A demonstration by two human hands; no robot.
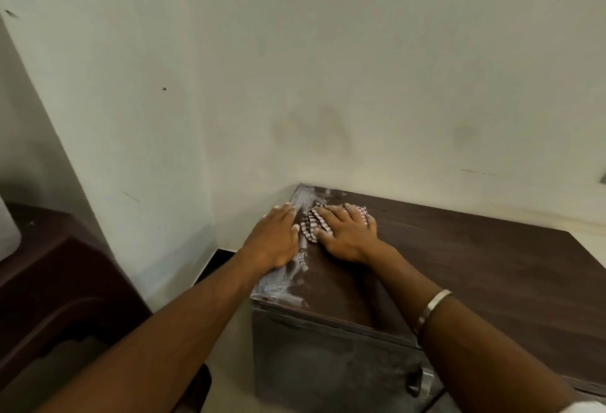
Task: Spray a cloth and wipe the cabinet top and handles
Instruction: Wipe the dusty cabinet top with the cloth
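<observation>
A dark brown wooden cabinet top (459, 258) fills the lower right, pushed against the wall. A crumpled red-and-white striped cloth (311, 224) lies near its far left corner, and my right hand (347, 235) presses flat on it. My left hand (275, 238) rests flat with fingers apart on the cabinet's left edge, beside the cloth, holding nothing. Pale dusty streaks (295, 268) run along that left edge. A metal handle (421, 380) shows on the cabinet's front, partly hidden by my right forearm. No spray bottle is in view.
A pale wall (328, 68) rises right behind the cabinet. A dark brown plastic stool or chair (59, 281) stands at the left, with a gap of pale floor (229, 340) between it and the cabinet. A metal bangle (433, 307) circles my right wrist.
</observation>
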